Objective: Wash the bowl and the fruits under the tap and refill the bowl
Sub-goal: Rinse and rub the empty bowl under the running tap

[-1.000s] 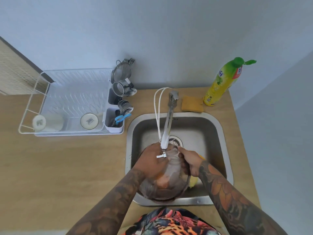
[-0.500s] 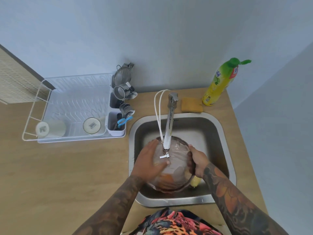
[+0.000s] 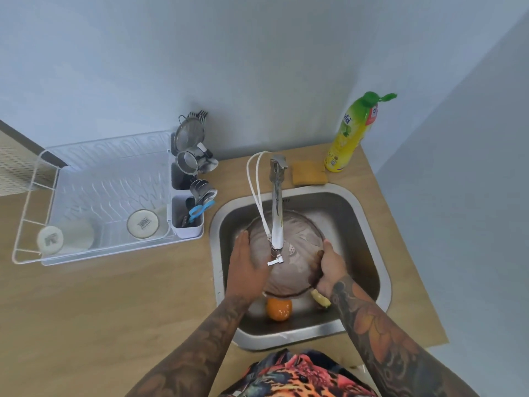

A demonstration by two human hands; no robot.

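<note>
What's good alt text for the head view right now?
Seen from above, two tattooed arms hold a glass bowl under the tap over a steel sink: left hand flat against its side, right hand gripping the rim. An orange lies in the sink below.

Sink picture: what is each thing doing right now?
bowl: tilted under tap, held over sink
left hand: flat against bowl
right hand: grips bowl rim
orange: lying in sink
tap: over bowl; flow unclear
soap bottle: upright, cap flipped open
</note>
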